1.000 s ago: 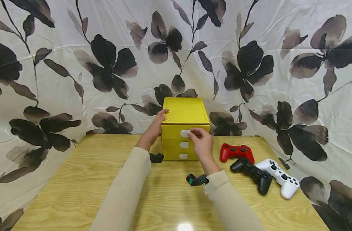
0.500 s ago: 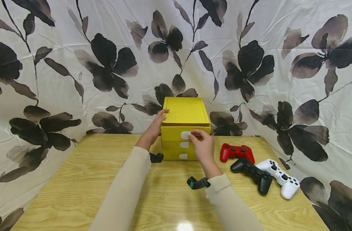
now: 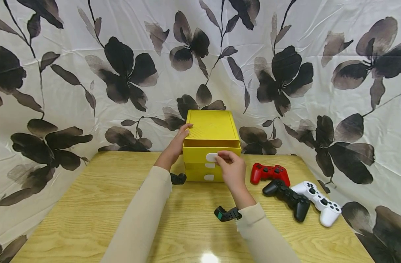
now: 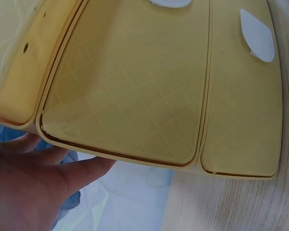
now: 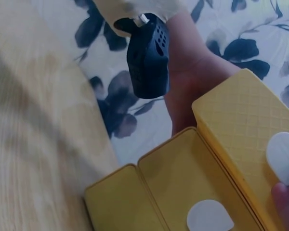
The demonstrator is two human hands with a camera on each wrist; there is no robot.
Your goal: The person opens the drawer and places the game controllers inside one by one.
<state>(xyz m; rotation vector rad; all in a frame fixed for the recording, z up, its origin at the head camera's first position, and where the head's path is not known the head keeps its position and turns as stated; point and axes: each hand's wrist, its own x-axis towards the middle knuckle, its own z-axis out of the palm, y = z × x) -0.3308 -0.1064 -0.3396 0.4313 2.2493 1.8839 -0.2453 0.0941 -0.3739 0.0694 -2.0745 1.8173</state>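
Observation:
A yellow drawer cabinet (image 3: 209,125) with three drawers stands at the back middle of the table. Its top drawer (image 3: 195,155) is pulled partly out, leaving a dark gap under the cabinet's top. My right hand (image 3: 234,172) pinches that drawer's white handle (image 3: 211,157) between thumb and fingers. The left hand (image 3: 172,149) steadies the cabinet, its fingers lying along the left side and the fingertips reaching the top edge. In the left wrist view these fingers (image 4: 84,173) are fairly straight. The middle drawer (image 4: 125,96) and bottom drawer (image 4: 243,115) are closed.
Right of the cabinet lie a red game controller (image 3: 269,174), a black one (image 3: 287,199) and a white one (image 3: 319,201), black and white close together. A floral cloth (image 3: 207,54) hangs behind the wooden table (image 3: 121,186). Each wrist wears a black camera (image 3: 226,214).
The top drawer has slid out toward me, drawn by my right hand, which has come nearer and slightly lower. My left hand has stayed on the cabinet's side.

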